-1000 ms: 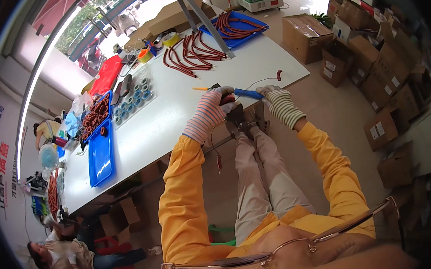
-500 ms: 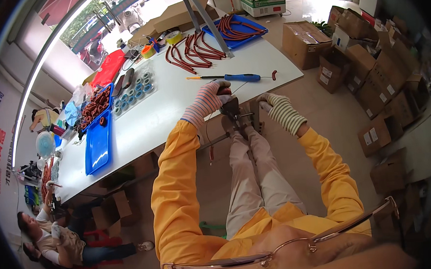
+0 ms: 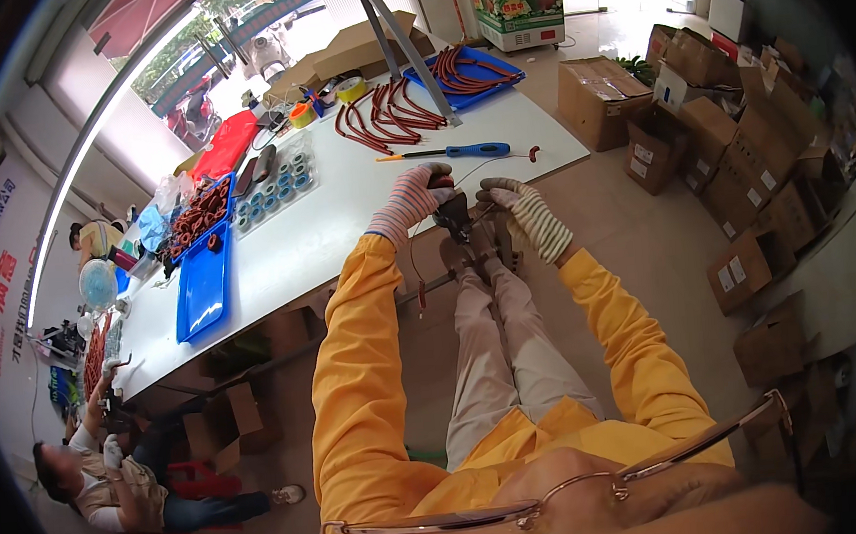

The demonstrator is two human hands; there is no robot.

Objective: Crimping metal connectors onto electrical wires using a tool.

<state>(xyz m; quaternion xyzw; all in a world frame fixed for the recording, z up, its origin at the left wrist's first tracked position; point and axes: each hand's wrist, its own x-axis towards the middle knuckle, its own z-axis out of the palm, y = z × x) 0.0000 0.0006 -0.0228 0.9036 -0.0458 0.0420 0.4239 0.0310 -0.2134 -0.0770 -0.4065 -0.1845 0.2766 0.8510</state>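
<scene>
My left hand (image 3: 411, 201), in a pink-and-white striped glove, reaches the table's front edge with its fingers closed. A short dark red piece (image 3: 442, 182) shows at its fingertips, just above a dark metal clamp-like fixture (image 3: 454, 217). To the right of that fixture is my right hand (image 3: 532, 218), in a green-and-white striped glove. Its fingers are drawn together beside the fixture; what they hold is too small to make out. A thin wire with a dark red end (image 3: 421, 297) hangs below my left hand. A blue-handled screwdriver-like tool (image 3: 479, 150) lies beyond both hands.
On the white table (image 3: 344, 203) are dark red curved strips (image 3: 387, 113), a blue tray of strips (image 3: 474, 73), an empty blue tray (image 3: 204, 293) and blue-and-white rolls (image 3: 279, 188). Cardboard boxes (image 3: 603, 106) stand at right. Another person (image 3: 125, 477) sits at lower left.
My right hand has moved left, closer to the metal fixture and my left hand. The left hand stays by the fixture. The whole view has shifted slightly.
</scene>
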